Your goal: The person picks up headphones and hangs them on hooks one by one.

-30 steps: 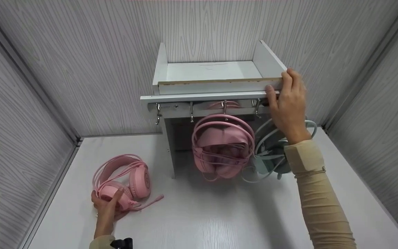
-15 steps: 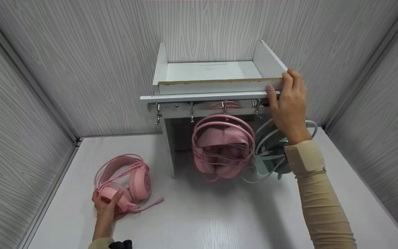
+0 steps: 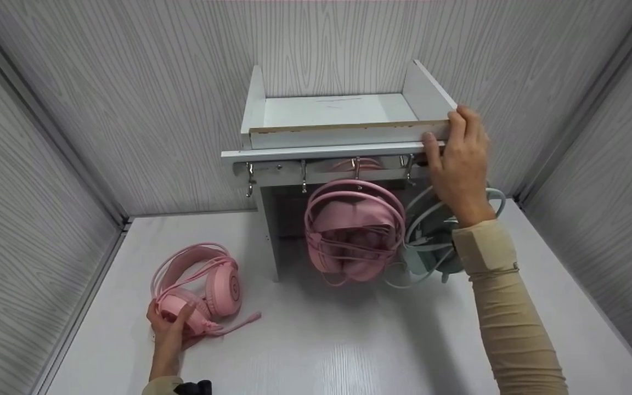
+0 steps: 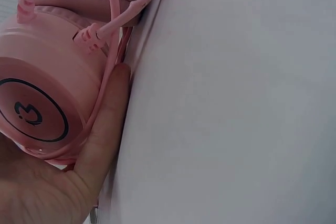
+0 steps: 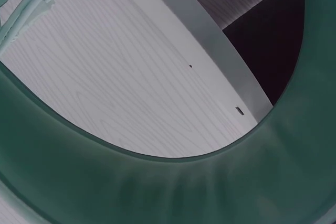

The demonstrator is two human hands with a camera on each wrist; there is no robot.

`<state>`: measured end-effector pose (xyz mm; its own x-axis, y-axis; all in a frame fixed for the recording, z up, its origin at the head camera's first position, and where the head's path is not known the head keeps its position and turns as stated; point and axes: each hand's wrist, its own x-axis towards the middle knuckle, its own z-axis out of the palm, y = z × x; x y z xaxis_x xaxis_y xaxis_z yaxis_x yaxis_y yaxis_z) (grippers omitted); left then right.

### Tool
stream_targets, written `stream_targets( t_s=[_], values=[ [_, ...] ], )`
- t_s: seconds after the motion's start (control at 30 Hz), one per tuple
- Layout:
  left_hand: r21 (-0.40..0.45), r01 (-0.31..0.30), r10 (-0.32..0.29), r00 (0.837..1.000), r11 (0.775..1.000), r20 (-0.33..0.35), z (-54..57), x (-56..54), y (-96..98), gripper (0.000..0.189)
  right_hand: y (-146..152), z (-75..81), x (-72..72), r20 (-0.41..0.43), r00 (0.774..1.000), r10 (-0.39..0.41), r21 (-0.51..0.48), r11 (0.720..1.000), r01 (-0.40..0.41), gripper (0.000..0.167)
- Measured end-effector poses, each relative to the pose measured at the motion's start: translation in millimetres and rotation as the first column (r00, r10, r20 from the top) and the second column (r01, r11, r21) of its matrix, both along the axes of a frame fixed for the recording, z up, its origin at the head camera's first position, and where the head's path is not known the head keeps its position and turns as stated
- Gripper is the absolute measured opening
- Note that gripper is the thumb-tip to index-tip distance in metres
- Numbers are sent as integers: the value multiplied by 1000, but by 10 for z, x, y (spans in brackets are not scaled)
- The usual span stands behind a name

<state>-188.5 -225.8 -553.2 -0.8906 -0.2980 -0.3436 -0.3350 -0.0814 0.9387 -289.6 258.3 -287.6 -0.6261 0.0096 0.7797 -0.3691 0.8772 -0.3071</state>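
A pink headset (image 3: pixel 223 291) with a microphone boom lies on the white table at the left. My left hand (image 3: pixel 168 332) holds its near ear cup, thumb on the right side and fingers on the left. Close up in the left wrist view, the ear cup (image 4: pixel 47 77) shows a round dark-ringed emblem, and a pink cable runs along it. My right hand (image 3: pixel 461 167) grips the front right corner of a white shelf unit (image 3: pixel 343 137), thumb on the front and fingers over the side. The right wrist view shows no hand; a green padded band (image 5: pixel 173 187) fills its lower part.
Metal hooks (image 3: pixel 304 175) line the shelf's front rail. A second pink headset (image 3: pixel 354 214) hangs from one of them. Beside it, partly behind my right wrist, hangs a green headset (image 3: pixel 417 258) with loose cables. Wood-grain panels (image 3: pixel 47 109) enclose the table (image 3: pixel 316 334).
The pink headset and my left hand have shifted very slightly to the right. My right hand keeps its grip on the shelf corner, and the view has tilted a little.
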Motion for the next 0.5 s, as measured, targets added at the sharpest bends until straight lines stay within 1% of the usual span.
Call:
stream_targets(
  t_s=[0.2, 0.4, 0.5],
  values=[
    [-3, -25, 25, 1000, 1000, -5, -17, 16, -6, 105, -12, -9, 5, -15, 1000, 18, 21, 1000, -18, 54],
    [-30, -62, 61, 998, 998, -35, 25, -5, 12, 104, -1, -12, 14, -22, 1000, 22, 24, 999, -22, 54],
    [-39, -81, 79, 995, 996, -58, 16, -17, 12, 104, 2, -7, 10, -21, 1000, 21, 19, 1000, -20, 54]
  ],
)
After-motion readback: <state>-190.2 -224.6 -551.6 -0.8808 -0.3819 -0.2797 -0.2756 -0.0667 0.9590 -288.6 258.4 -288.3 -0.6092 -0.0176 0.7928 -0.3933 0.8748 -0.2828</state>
